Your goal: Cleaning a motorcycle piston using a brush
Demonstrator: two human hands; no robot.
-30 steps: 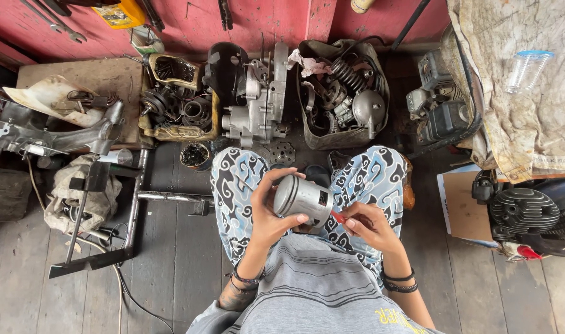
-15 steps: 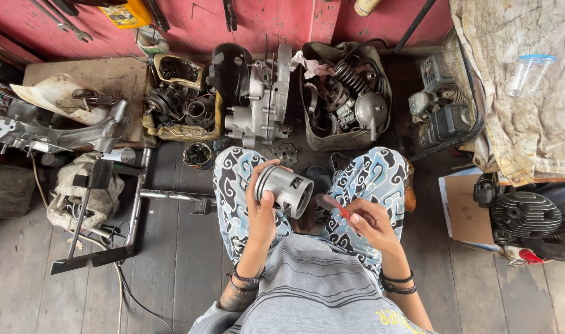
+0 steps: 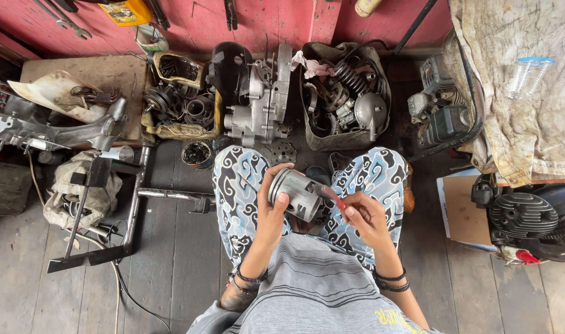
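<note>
The left hand has a closed grip on a grey metal piston, fingers curled over its top and thumb against its side, holding it tilted above the lap between the knees. The right hand pinches a thin red-handled tool shut between thumb and fingertips; its tip reaches the piston's near side, though whether it touches cannot be told. The person sits on a floor of worn grey planks, in patterned blue-and-white trousers and a striped grey shirt, with dark bands on both wrists. Along the floor's far edge, against a red wooden wall, stand an oily aluminium engine case and a sagging bag holding a coil spring and other metal parts. At the floor's left edge lies a cast metal frame piece beside a dirty cloth bundle. Near the right edge sits a black finned cylinder, next to a stained tarp.
</note>
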